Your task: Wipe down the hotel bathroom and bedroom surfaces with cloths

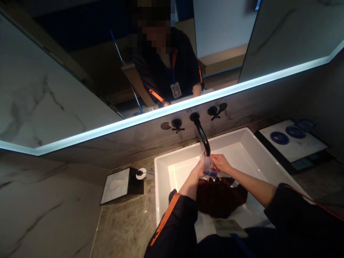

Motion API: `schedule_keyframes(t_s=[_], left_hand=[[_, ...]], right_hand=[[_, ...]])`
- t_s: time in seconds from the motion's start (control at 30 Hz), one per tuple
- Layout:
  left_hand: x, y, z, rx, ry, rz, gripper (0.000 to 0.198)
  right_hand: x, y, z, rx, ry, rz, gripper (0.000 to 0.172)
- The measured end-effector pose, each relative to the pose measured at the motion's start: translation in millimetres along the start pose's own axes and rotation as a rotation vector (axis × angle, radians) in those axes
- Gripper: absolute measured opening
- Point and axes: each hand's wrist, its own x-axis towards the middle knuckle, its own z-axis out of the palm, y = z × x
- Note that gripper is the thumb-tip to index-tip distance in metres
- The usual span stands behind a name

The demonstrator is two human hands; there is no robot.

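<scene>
Under the black spout (203, 138), my two hands hold a clear glass (209, 168) with a bluish edge. My left hand (201, 167) is wrapped around its left side. From the right, my right hand (220, 163) closes on the glass near its upper part, the fingertips partly hidden. Just below them, a dark reddish-brown thing (220, 199) lies in the white sink (255, 154); I cannot tell what it is. Part of it is hidden by my forearm and clothing.
Black cross handles (176, 124) flank the spout below a lit mirror (223, 93), which reflects a person. Left of the sink stand a black box with a marbled top (115, 186) and a small white round item (141, 173). At right, a tray (303, 150) carries blue round packets (279, 138).
</scene>
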Motion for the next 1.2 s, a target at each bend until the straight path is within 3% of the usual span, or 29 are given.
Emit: schedule_keyframes(t_s=[0.13,0.2,0.3,0.4,0.5,0.6,0.7,0.73,0.8,0.87,0.9,0.97,1.03,1.07,1.1,1.13,1.2], left_hand=[[0.0,-25.6,7.6,-0.035,0.276,0.156,0.049],[-10.4,-37.8,3.0,-0.065,0.317,0.337,0.063],[-23.2,-49.1,-12.7,-0.248,0.232,0.516,0.075],[-23.0,-47.1,-24.5,-0.358,0.133,0.458,0.062],[-17.5,-39.5,-22.2,-0.282,0.342,0.506,0.049],[-18.4,-38.3,-11.9,0.023,0.567,0.662,0.048],[-25.8,-39.6,-5.5,0.029,0.633,0.561,0.055],[-28.5,-38.1,-5.1,-0.050,0.583,0.463,0.057],[-31.8,-30.5,-6.3,-0.152,0.357,0.294,0.058],[-31.1,-18.5,-8.8,-0.092,0.206,0.211,0.056],[-29.4,-12.0,-10.4,-0.011,0.227,0.185,0.054],[-26.0,-0.9,-15.1,0.227,0.415,0.153,0.049],[-27.7,4.9,-21.9,0.535,0.596,0.180,0.047],[-32.2,5.3,-25.8,0.690,0.636,0.215,0.046],[-39.6,4.0,-29.8,0.829,0.653,0.260,0.045],[-49.8,1.1,-33.6,0.946,0.657,0.304,0.044],[-77.6,-8.5,-40.1,1.110,0.653,0.352,0.043]], right_hand=[[18.0,2.1,4.5,0.000,0.095,0.143,0.042],[26.0,4.2,7.5,0.065,0.093,0.282,0.045],[27.0,5.8,15.0,0.208,-0.012,0.476,0.035],[19.0,4.3,20.8,0.330,-0.108,0.586,0.031],[11.7,0.5,22.2,0.416,-0.140,0.633,0.031],[8.1,-5.5,25.0,0.473,-0.181,0.623,0.027],[5.0,-10.5,26.0,0.440,-0.342,0.457,0.023],[3.0,-10.4,23.4,0.336,-0.435,0.315,0.031],[-5.0,-5.1,13.5,-0.033,-0.585,-0.083,0.046],[-22.1,8.7,3.1,-0.473,-0.547,-0.388,0.047],[-34.4,18.3,0.9,-0.643,-0.481,-0.441,0.047],[-63.8,40.6,6.8,-0.850,-0.430,-0.419,0.065],[-91.4,60.8,23.0,-0.929,-0.554,-0.438,0.085],[-101.4,68.0,30.7,-0.945,-0.631,-0.471,0.082],[-107.7,72.4,35.1,-0.948,-0.666,-0.491,0.068],[-109.9,74.0,34.1,-0.922,-0.651,-0.488,0.050],[-103.0,70.6,11.3,-0.766,-0.487,-0.404,0.025]])
